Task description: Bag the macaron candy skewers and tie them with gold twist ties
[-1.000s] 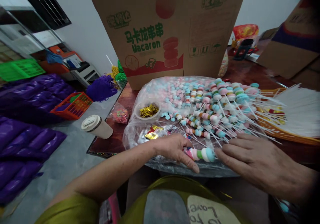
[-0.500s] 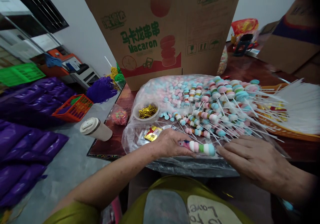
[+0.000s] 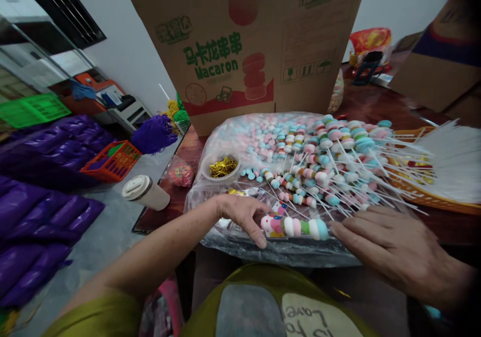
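A marshmallow skewer (image 3: 305,228) in white, pink, green and blue lies level just above the plastic sheet, near the table's front edge. At its left end is a pink printed wrapper (image 3: 273,224) with a cartoon pattern. My left hand (image 3: 242,215) is open beside that wrapper, thumb and fingers apart. At the skewer's blue end, my right hand (image 3: 379,236) is closed; its stick is hidden by the fingers. Behind, a heap of finished-looking marshmallow skewers (image 3: 319,171) spreads with white sticks pointing right. Flat printed packets (image 3: 259,192) lie partly under my left hand.
A bowl of gold twist ties (image 3: 223,167) stands behind my left hand. A lidded cup (image 3: 146,192) and a bag of candies (image 3: 181,173) are at the left edge. An orange basket (image 3: 443,200) holds white sticks. A tall cardboard box (image 3: 259,41) blocks the back.
My left hand has let go of the skewer's left end and drawn back left with its fingers spread, uncovering the pink wrapper. My right hand stays nearly in place.
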The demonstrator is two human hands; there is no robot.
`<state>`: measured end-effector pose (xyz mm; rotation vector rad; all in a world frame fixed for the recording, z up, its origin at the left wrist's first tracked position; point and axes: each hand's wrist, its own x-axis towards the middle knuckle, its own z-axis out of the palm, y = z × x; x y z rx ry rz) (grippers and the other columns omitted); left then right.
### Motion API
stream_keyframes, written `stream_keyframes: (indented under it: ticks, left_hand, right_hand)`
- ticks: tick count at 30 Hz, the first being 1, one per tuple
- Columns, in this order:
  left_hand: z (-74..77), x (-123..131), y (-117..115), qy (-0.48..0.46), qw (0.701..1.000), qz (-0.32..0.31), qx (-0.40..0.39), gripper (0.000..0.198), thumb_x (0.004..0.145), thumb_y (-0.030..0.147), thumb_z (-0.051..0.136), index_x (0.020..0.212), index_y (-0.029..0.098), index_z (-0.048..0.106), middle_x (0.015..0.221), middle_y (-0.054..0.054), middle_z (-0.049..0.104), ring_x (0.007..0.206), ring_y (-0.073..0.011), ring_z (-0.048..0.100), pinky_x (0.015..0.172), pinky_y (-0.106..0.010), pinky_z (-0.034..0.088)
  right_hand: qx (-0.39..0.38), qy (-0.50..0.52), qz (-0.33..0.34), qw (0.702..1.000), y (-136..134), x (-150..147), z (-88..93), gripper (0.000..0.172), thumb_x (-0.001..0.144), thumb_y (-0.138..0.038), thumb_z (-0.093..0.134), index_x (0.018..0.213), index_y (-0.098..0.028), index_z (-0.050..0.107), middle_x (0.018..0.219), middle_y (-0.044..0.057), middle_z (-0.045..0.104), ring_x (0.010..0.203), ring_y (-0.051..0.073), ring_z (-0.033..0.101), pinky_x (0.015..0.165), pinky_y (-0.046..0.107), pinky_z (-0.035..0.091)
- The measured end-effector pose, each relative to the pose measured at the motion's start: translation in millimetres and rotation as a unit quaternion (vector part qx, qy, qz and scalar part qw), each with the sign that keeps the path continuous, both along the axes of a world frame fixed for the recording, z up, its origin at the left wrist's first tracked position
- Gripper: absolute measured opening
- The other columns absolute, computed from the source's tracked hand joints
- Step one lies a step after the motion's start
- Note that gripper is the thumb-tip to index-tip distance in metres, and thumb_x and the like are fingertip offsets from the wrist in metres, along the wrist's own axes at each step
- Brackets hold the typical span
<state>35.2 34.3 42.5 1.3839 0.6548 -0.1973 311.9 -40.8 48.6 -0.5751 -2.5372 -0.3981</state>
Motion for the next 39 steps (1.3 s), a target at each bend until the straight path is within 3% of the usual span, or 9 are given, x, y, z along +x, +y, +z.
stream_keyframes:
  ticks: [2,7,15,22,29,31,34,36,39]
  left_hand:
    - [-3.4,1.7,-2.9,0.017,0.999,-0.027,-0.027,0.051,0.043,0.041,0.084,0.082,0.015,0.065,0.07,0.002,0.065,0.064,-0.0131,0.059,0.061,-0.024,0.048]
    - [-8.2,12.3,-16.8,0.009,0.997,-0.009,-0.08,0.044,0.046,0.046,0.081,0.071,0.016,0.062,0.056,0.003,0.06,0.052,-0.0116,0.058,0.058,-0.026,0.048]
    - [-4.3,18.1,-15.9,0.044,0.999,0.011,0.004,0.037,0.049,0.043,0.08,0.064,0.016,0.059,0.055,0.004,0.059,0.05,-0.011,0.056,0.057,-0.025,0.047]
    - [4.9,40.3,-13.8,0.055,0.995,-0.014,0.08,0.039,0.048,0.039,0.081,0.063,0.017,0.053,0.051,0.007,0.053,0.048,-0.0091,0.052,0.049,-0.021,0.042]
    - [-2.6,40.2,-12.1,0.063,0.994,0.033,0.085,0.04,0.058,0.039,0.076,0.085,0.018,0.055,0.059,0.006,0.056,0.051,-0.0114,0.056,0.048,-0.021,0.044]
    - [-10.2,44.2,-14.1,0.064,0.984,0.028,0.164,0.045,0.06,0.037,0.074,0.096,0.019,0.056,0.064,0.004,0.058,0.056,-0.013,0.058,0.051,-0.022,0.044]
    - [-18.6,55.2,-15.8,0.058,0.944,-0.009,0.326,0.037,0.061,0.032,0.072,0.092,0.017,0.061,0.073,0.0,0.062,0.071,-0.0174,0.06,0.064,-0.025,0.046]
    - [-19.4,56.3,-12.5,0.019,0.934,-0.009,0.356,0.046,0.059,0.035,0.074,0.099,0.017,0.06,0.086,-0.002,0.063,0.081,-0.0194,0.059,0.07,-0.026,0.045]
    - [-16.5,39.6,-1.4,-0.024,0.956,0.019,0.293,0.075,0.053,0.042,0.078,0.118,0.017,0.05,0.094,-0.003,0.061,0.082,-0.0177,0.057,0.069,-0.024,0.043]
  right_hand:
    - [0.008,-0.005,0.012,1.0,0.3,-3.0,-0.3,0.022,0.084,-0.004,0.04,0.098,-0.013,0.054,0.07,0.004,0.063,0.062,0.016,0.053,0.059,0.031,0.039]
    - [0.011,-0.025,0.027,0.999,3.3,-6.2,1.8,0.024,0.084,-0.001,0.038,0.094,-0.013,0.056,0.069,0.003,0.061,0.059,0.015,0.051,0.058,0.031,0.034]
    - [-0.017,-0.043,0.039,0.998,8.8,-16.6,13.8,0.024,0.086,-0.004,0.033,0.088,-0.016,0.054,0.064,0.002,0.059,0.055,0.014,0.048,0.055,0.03,0.031]
    - [-0.158,-0.05,-0.004,0.986,14.1,-31.7,-8.3,0.025,0.083,-0.007,0.034,0.074,-0.017,0.056,0.061,0.002,0.053,0.05,0.012,0.043,0.049,0.028,0.024]
    - [-0.179,-0.009,-0.012,0.984,29.3,-26.3,-14.8,0.025,0.087,-0.014,0.037,0.07,-0.017,0.056,0.061,0.003,0.053,0.059,0.015,0.044,0.06,0.03,0.028]
    - [-0.203,-0.002,-0.012,0.979,27.0,-28.5,-20.3,0.023,0.085,-0.012,0.038,0.07,-0.017,0.055,0.061,0.002,0.053,0.059,0.015,0.044,0.06,0.03,0.027]
    - [-0.235,0.014,-0.018,0.972,22.0,-40.5,-32.9,0.022,0.083,-0.011,0.039,0.068,-0.017,0.054,0.064,0.004,0.057,0.062,0.016,0.048,0.061,0.03,0.028]
    - [-0.24,0.017,-0.026,0.97,21.5,-46.2,-39.0,0.023,0.084,-0.014,0.04,0.066,-0.017,0.054,0.064,0.004,0.058,0.062,0.016,0.049,0.061,0.031,0.028]
    - [-0.233,0.029,-0.043,0.971,24.7,-42.2,-39.4,0.023,0.088,-0.016,0.039,0.072,-0.016,0.055,0.066,0.005,0.058,0.065,0.017,0.049,0.062,0.031,0.029]
